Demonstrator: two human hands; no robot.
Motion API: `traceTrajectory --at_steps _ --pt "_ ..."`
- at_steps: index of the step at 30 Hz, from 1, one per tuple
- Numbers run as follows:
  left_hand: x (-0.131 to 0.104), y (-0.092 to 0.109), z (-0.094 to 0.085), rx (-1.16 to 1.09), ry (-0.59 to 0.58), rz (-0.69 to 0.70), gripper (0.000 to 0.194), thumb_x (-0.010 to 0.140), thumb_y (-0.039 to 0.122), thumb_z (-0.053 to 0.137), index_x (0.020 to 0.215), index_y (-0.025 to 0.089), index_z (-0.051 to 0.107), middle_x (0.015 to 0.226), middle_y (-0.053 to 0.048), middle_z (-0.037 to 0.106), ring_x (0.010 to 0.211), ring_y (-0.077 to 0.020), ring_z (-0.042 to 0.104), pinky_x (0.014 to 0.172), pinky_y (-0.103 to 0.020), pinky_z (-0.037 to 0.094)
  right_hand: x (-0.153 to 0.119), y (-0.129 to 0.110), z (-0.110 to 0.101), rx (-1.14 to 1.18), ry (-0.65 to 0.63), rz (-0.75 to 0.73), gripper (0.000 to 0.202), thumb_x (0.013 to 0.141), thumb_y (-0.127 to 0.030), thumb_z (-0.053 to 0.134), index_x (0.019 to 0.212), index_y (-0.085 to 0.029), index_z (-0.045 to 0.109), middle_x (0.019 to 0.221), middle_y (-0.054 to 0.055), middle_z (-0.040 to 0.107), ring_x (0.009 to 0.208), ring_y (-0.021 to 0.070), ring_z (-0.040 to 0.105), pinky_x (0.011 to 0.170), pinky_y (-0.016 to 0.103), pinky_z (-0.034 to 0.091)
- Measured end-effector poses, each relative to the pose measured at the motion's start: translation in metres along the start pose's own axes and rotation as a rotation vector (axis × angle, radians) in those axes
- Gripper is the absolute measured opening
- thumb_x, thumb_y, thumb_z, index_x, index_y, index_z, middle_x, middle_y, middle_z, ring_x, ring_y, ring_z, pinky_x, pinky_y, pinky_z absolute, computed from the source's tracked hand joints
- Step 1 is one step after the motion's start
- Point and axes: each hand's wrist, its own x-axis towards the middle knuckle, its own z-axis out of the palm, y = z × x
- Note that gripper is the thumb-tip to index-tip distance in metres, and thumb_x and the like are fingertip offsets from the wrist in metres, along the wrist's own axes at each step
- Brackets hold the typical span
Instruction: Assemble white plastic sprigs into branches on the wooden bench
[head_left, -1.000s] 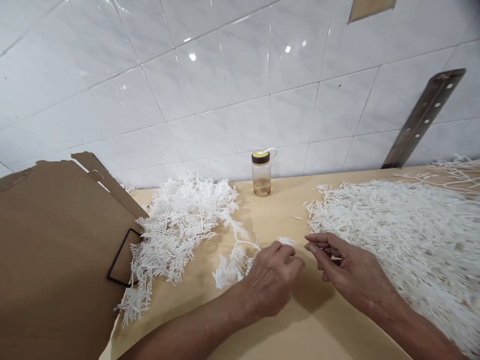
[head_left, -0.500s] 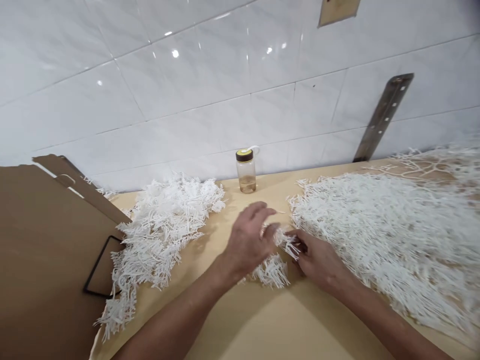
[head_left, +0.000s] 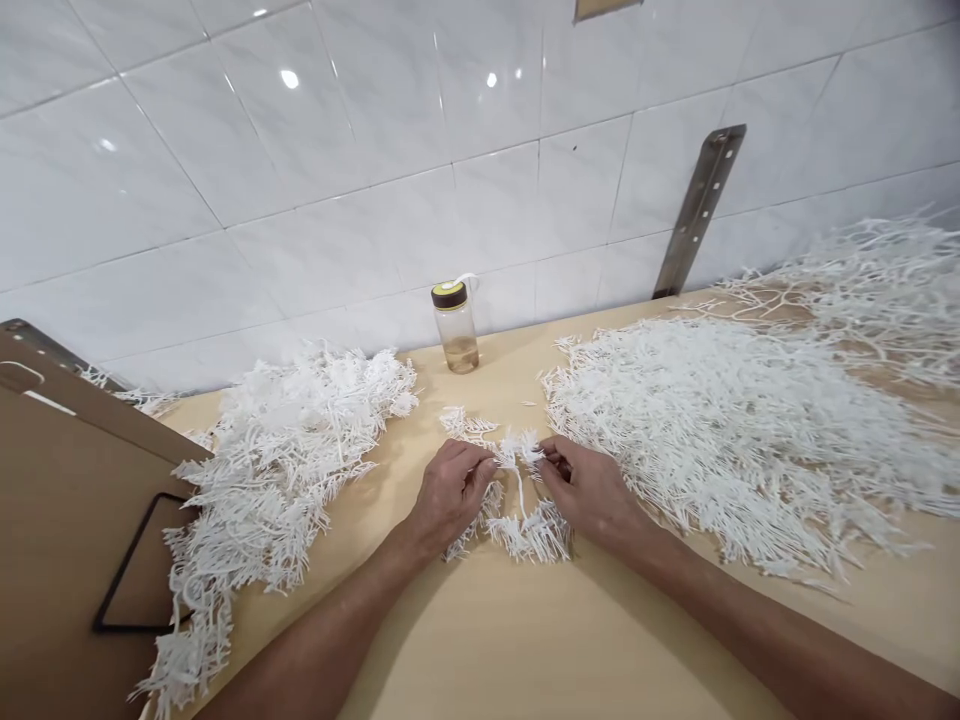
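Between my two hands is a white plastic sprig (head_left: 519, 452) with feathery tips and a thin bare stem hanging down from it. My left hand (head_left: 451, 492) pinches its left side with thumb and fingers closed. On the other side my right hand (head_left: 589, 485) pinches the sprig's right edge. Just below lies a small cluster of white sprigs (head_left: 531, 535) on the tan tabletop (head_left: 480, 640), partly behind my left hand. Another loose sprig (head_left: 466, 424) rests just beyond my left hand.
A heap of white sprigs (head_left: 300, 450) lies to the left, beside a cardboard box (head_left: 67, 540) with a black rectangular outline. To the right spreads a larger pile (head_left: 720, 430). A clear bottle (head_left: 456, 335) with a dark lid stands near the tiled wall, left of a metal bracket (head_left: 701, 210).
My left hand has come down and closed on the sprig, which now spans both hands. The camera view has shifted, so the bottle and piles sit further left in the picture.
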Motion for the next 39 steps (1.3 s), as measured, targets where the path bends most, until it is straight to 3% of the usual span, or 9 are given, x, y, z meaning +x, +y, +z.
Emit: traceTrajectory --at_steps 5,9,13,17,21,28,39 --pt "-0.001 -0.001 -0.004 -0.194 0.014 -0.169 0.021 0.088 0.034 0.060 0.080 0.017 0.070 0.077 -0.005 0.069 0.071 -0.0160 0.062 0.064 -0.026 0.050 0.002 0.007 0.000 0.042 0.036 0.056 0.019 0.083 -0.028 0.051 0.091 -0.019 0.065 0.073 0.002 0.070 0.066 0.0184 0.064 0.064 0.030 0.050" --pt "-0.004 0.000 -0.011 -0.405 0.032 -0.336 0.032 0.088 0.039 0.059 0.065 0.017 0.055 0.058 0.002 0.052 0.055 -0.0101 0.048 0.053 -0.022 0.041 0.003 0.010 0.001 0.146 0.015 0.168 0.019 0.085 -0.032 0.052 0.093 -0.020 0.063 0.068 -0.001 0.066 0.047 0.0146 0.058 0.048 0.027 0.047" --pt "-0.005 -0.002 -0.014 -0.365 0.072 -0.318 0.037 0.088 0.040 0.059 0.061 0.019 0.045 0.053 0.006 0.036 0.047 -0.0075 0.034 0.046 -0.021 0.028 0.002 0.008 0.002 0.235 -0.014 0.228 0.019 0.085 -0.036 0.054 0.094 -0.021 0.062 0.058 -0.004 0.059 0.034 0.0113 0.048 0.037 0.025 0.041" --pt "-0.003 -0.012 -0.011 -0.014 0.134 -0.146 0.027 0.088 0.033 0.059 0.066 0.018 0.054 0.059 0.003 0.048 0.053 -0.0101 0.041 0.053 -0.023 0.033 0.001 0.004 -0.001 0.291 0.027 0.248 0.020 0.086 -0.037 0.056 0.094 -0.021 0.062 0.054 -0.005 0.055 0.034 0.0112 0.048 0.037 0.025 0.043" --pt "0.004 -0.025 -0.010 0.146 0.170 -0.184 0.020 0.086 0.030 0.059 0.070 0.019 0.058 0.067 0.001 0.055 0.060 -0.0126 0.048 0.061 -0.025 0.038 -0.001 0.005 -0.002 0.417 0.073 0.282 0.021 0.087 -0.039 0.057 0.097 -0.021 0.061 0.054 -0.006 0.053 0.036 0.0114 0.049 0.037 0.025 0.044" --pt "0.014 -0.027 -0.017 0.131 0.142 -0.427 0.032 0.087 0.041 0.057 0.062 0.020 0.053 0.059 0.004 0.050 0.056 -0.0126 0.046 0.058 -0.025 0.036 -0.002 0.012 0.002 0.456 0.123 0.282 0.022 0.089 -0.042 0.058 0.095 -0.021 0.061 0.055 -0.005 0.053 0.038 0.0105 0.049 0.038 0.023 0.043" --pt "0.010 -0.032 -0.014 0.040 0.137 -0.353 0.025 0.084 0.036 0.059 0.066 0.019 0.060 0.066 0.001 0.057 0.058 -0.0127 0.049 0.057 -0.025 0.039 -0.002 0.005 0.000 0.446 0.066 0.300 0.023 0.087 -0.042 0.062 0.092 -0.020 0.062 0.056 -0.004 0.059 0.040 0.0108 0.054 0.042 0.024 0.049"
